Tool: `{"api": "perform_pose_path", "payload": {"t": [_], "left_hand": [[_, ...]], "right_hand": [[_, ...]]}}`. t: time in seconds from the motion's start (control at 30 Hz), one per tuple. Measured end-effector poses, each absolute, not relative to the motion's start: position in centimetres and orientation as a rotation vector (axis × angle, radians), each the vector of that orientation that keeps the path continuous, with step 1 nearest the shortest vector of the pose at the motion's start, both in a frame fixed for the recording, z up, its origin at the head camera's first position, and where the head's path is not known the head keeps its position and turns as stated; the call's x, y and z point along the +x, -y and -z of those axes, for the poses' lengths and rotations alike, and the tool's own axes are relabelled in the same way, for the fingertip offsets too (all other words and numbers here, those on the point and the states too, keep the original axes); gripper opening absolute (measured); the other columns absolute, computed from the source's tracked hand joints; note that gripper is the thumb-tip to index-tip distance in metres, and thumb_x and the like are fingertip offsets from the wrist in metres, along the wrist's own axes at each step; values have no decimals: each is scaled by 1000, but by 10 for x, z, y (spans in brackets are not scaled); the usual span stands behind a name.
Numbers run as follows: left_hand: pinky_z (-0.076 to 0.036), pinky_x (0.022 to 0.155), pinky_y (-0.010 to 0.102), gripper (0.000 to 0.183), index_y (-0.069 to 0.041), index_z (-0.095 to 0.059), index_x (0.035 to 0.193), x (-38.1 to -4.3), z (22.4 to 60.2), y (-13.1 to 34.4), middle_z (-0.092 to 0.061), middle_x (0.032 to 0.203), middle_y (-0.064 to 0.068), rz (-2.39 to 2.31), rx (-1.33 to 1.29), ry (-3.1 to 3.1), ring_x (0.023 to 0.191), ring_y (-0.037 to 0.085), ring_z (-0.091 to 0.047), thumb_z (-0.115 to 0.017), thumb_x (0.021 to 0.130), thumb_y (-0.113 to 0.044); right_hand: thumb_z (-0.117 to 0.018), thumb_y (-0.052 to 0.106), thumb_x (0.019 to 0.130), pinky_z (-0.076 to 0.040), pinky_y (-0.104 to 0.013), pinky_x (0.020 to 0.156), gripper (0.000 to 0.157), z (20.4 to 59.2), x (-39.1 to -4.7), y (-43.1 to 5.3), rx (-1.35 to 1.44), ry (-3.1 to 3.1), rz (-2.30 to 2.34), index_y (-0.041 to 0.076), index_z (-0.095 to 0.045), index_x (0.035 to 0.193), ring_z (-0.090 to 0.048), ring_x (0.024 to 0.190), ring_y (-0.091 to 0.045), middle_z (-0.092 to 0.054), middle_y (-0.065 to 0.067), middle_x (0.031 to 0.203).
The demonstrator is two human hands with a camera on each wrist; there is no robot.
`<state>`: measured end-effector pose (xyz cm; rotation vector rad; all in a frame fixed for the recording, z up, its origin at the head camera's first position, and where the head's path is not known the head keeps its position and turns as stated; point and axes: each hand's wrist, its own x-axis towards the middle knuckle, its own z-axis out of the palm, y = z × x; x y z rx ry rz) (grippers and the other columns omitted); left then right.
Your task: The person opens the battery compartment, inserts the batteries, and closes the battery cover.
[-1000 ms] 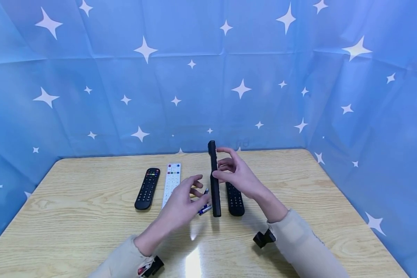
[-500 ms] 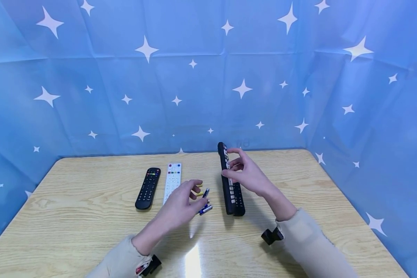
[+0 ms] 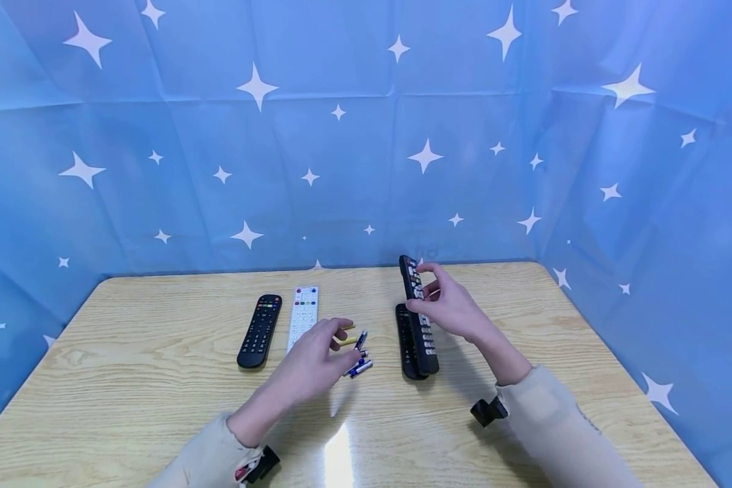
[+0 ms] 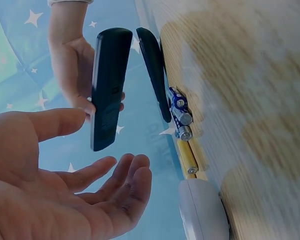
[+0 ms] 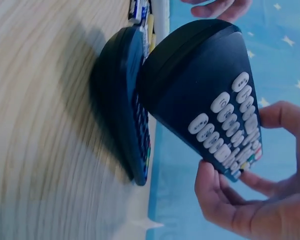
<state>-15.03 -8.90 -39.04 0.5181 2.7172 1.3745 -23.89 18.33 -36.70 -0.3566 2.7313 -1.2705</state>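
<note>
My right hand (image 3: 448, 308) pinches a black remote control (image 3: 425, 342) with pale buttons by its two long edges. It is raised and tilted above a second black remote (image 3: 404, 339) that lies on the table. In the right wrist view the button side of the held remote (image 5: 210, 95) is visible; its smooth back (image 4: 110, 90) shows in the left wrist view. My left hand (image 3: 308, 366) hovers with loosely bent fingers, holding nothing. Beside its fingers lie blue-and-silver batteries (image 3: 361, 368) and yellow batteries (image 3: 348, 341), partly hidden by the hand.
Left of the batteries lies a white remote (image 3: 303, 312), its lower end covered by my left hand. Farther left is another black remote (image 3: 259, 332). Behind the wooden table (image 3: 158, 393) hangs a blue curtain (image 3: 354, 149) with white stars.
My right hand has carried the held remote to the right, over the remote on the table, and turned it from edge-on so its buttons show. The left hand has barely moved.
</note>
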Motion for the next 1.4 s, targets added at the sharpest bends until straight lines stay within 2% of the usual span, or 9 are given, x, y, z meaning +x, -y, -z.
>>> {"api": "perform_pose_path", "payload": {"t": [0.33,0.57,0.7,0.8,0.9,1.07,1.2,1.4], "left_hand": [[-54,90,46,48,-3,-59,137,-151,390,94,-62,120,14,-1276,527,-2773,106,30,-62,-73,96,-23],[-53,86,43,47,-4,-60,138,-153,391,97,-61,123,14,-1201,508,-2791,108,29,-58,-72,97,-24],[-50,81,41,47,-2,-60,138,-155,390,98,-61,121,14,-1144,514,-2822,99,27,-57,-72,98,-24],[-51,83,43,48,0,-60,137,-156,390,99,-61,123,16,-1102,515,-2848,100,28,-58,-71,98,-26],[-50,89,47,49,0,-61,136,-156,390,100,-61,125,18,-1066,502,-2871,106,29,-58,-72,98,-27],[-47,97,51,49,0,-61,136,-158,391,101,-59,126,19,-1017,473,-2896,110,31,-57,-72,97,-27],[-44,102,55,49,-1,-60,137,-161,393,103,-58,128,19,-978,452,-2918,116,34,-55,-72,97,-27],[-45,99,55,51,1,-60,137,-168,396,108,-57,130,21,-904,443,-2986,118,38,-54,-72,97,-27]], "right_hand": [[-71,33,94,-51,-40,70,73,372,-245,-195,-295,-2816,1046,8,-37,153,-61,92,-31,-61,-21,116],[-68,29,98,-50,-41,68,75,378,-251,-202,-325,-2830,901,-3,-31,155,-60,80,-27,-63,-16,97],[-65,28,99,-53,-50,81,74,381,-253,-204,-336,-2836,810,-8,-30,154,-63,99,-37,-63,-28,117],[-63,27,101,-49,-57,97,75,382,-254,-205,-333,-2816,757,-11,-27,154,-56,122,-46,-51,-37,138],[-61,26,102,-44,-59,104,78,384,-254,-206,-318,-2779,716,-14,-21,155,-49,131,-49,-43,-39,146],[-60,25,101,-38,-60,110,79,387,-256,-206,-290,-2774,616,-15,-19,155,-39,138,-52,-35,-40,151],[-61,25,101,-40,-60,108,77,388,-257,-206,-274,-2777,551,-15,-23,154,-40,136,-53,-38,-40,149],[-64,24,100,-41,-60,107,74,389,-257,-207,-281,-2786,481,-14,-29,153,-42,134,-53,-43,-39,145]]}}
